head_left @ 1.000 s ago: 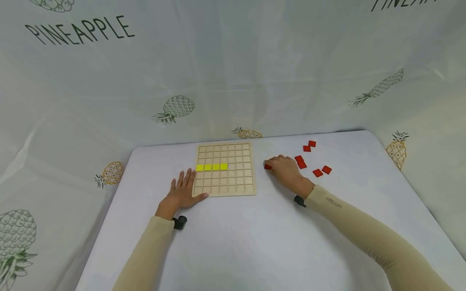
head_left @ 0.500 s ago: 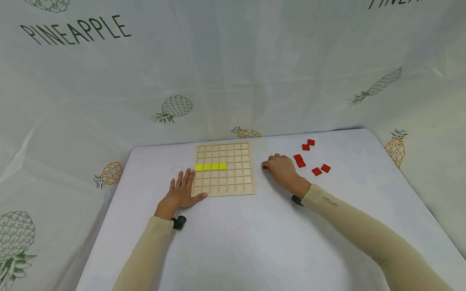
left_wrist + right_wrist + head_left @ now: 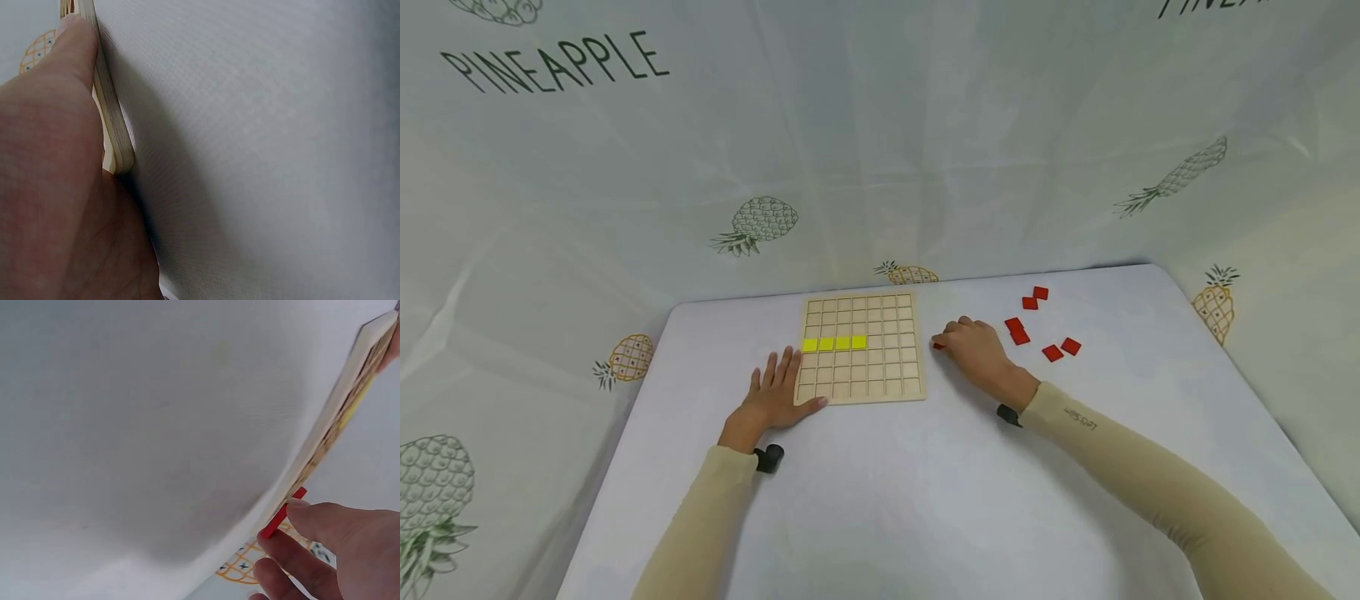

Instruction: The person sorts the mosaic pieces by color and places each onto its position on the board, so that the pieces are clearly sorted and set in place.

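A light wooden grid board [image 3: 891, 367] lies on the table in the head view, with a row of several yellow square tiles [image 3: 842, 343] in its left half. My left hand [image 3: 772, 402] rests at the board's near left corner, fingers spread along its left side and thumb over the front edge. The left wrist view shows that thumb [image 3: 75, 50] on the board's rim. Just right of the board, my right hand [image 3: 976, 350] pinches a red square tile [image 3: 282, 515] between thumb and fingers. From the head view, most of that tile is hidden by the fingers.
Loose red tiles lie on the white table [image 3: 880, 500] to the right: a far pair [image 3: 1031, 303], a middle pair [image 3: 1019, 337] and a near pair [image 3: 1052, 353]. A pineapple-print cloth [image 3: 1000, 125] hangs close behind the table.
My right hand has shifted a little left, bringing the pinched red tile closer to the board. My left hand stays in place at the board's corner.
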### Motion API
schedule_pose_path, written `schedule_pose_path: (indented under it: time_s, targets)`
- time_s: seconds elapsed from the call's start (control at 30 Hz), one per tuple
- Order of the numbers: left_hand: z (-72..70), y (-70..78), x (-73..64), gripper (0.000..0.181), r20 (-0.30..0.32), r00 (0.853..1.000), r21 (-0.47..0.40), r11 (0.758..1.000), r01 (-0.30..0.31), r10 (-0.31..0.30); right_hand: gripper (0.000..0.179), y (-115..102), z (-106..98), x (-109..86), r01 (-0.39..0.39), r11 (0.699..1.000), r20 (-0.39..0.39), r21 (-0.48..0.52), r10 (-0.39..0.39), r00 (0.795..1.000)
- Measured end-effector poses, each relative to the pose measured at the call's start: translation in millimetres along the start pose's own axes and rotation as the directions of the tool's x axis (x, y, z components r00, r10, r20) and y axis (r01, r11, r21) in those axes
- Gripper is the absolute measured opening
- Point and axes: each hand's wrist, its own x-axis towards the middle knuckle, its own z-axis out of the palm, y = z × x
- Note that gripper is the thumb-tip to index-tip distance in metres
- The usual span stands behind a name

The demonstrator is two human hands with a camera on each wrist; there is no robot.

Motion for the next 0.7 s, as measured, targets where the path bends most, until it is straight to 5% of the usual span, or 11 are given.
schedule_pose_path:
  time_s: [0.7]
  targets:
    - [-2.2,3.1,-1.6,0.112,0.008,1.000,0.006,1.000,0.007,-0.007,0.018,-55.4,-3.3,20.8,0.150,0.989,-0.092,0.002,-0.149,0.985]
